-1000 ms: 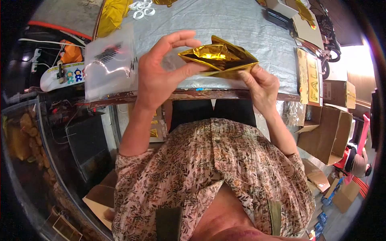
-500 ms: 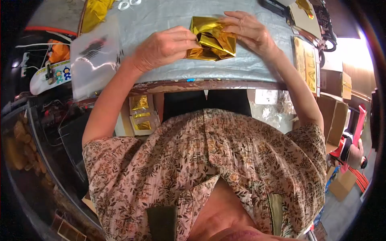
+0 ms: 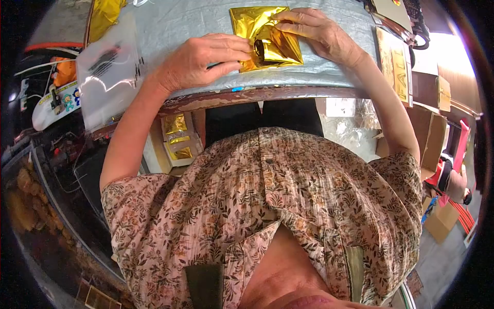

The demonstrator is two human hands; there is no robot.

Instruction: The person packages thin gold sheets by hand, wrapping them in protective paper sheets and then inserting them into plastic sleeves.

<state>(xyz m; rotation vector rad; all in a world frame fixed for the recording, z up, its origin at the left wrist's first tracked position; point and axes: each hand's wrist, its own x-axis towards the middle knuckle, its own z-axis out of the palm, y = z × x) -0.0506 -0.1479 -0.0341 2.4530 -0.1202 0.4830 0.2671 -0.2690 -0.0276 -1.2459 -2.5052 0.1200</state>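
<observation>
A shiny gold foil piece (image 3: 280, 49) lies on the grey-blue covered table (image 3: 180, 26), with a raised, folded part near its middle. My left hand (image 3: 208, 57) reaches in from the left, its fingertips closed on the foil's left edge beside the dark opening of the fold. My right hand (image 3: 321, 33) comes from the right, its fingers together and pressing on the foil's upper right part. The thumb of my right hand is hidden.
A clear plastic sheet (image 3: 110, 72) hangs over the table's left corner, with gold material (image 3: 105, 18) behind it. A yellow lettered panel (image 3: 392, 67) is at the right edge. Below the table sits an open box (image 3: 167, 147) with gold packets.
The foil's upper part now lies flatter and more spread out. My right hand has shifted slightly up and left over it. The whole view has moved a little.
</observation>
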